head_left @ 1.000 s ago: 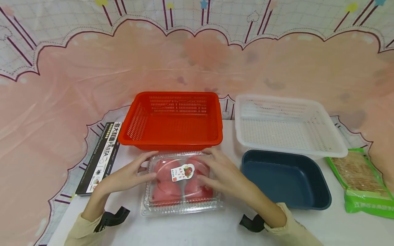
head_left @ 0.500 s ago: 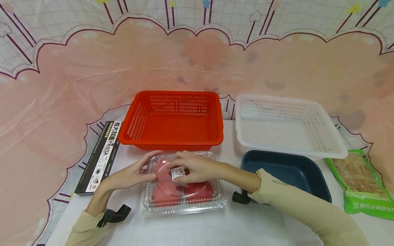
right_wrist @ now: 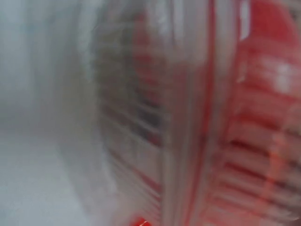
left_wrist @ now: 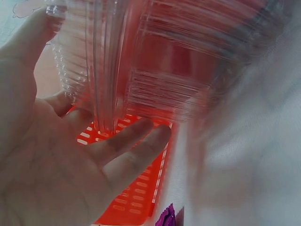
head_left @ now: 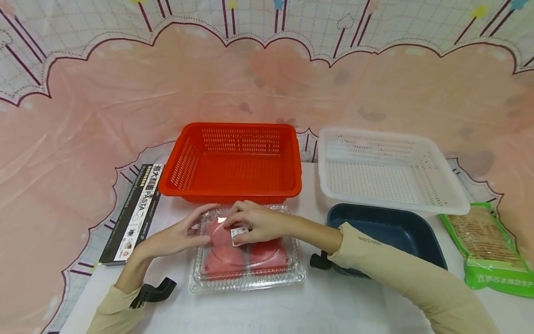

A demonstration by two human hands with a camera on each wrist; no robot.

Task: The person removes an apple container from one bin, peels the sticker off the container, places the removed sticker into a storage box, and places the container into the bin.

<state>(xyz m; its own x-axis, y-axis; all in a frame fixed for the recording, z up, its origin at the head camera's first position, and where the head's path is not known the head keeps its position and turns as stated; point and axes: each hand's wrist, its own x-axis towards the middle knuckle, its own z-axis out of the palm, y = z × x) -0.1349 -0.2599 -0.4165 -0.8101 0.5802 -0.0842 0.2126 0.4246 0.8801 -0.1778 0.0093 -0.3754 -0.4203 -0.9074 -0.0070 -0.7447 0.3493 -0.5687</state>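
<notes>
A clear plastic clamshell box (head_left: 267,278) of rounded pinkish-red fruit lies in front of the person in the head view. A white label (head_left: 238,235) on its lid is partly covered by the right hand. My left hand (head_left: 181,237) rests at the box's left side, thumb and fingers spread around the corner; the left wrist view shows long, loosely extended fingers (left_wrist: 136,150) alongside the ridged plastic. Reaching across the lid, my right hand (head_left: 260,223) has bent fingers and its thumb on either side of the label. The right wrist view is blurred and shows only box and fruit.
Behind the box stands a red basket (head_left: 231,192), with a white basket (head_left: 394,204) to its right. A dark blue tub (head_left: 384,250) is under the right forearm. A black pasta box (head_left: 133,215) lies left, a green-edged food packet (head_left: 488,239) far right. A purple wrapper (left_wrist: 167,217) shows low.
My right hand has left the box's right side and moved left over the lid to the label. The left hand and the box stay in place.
</notes>
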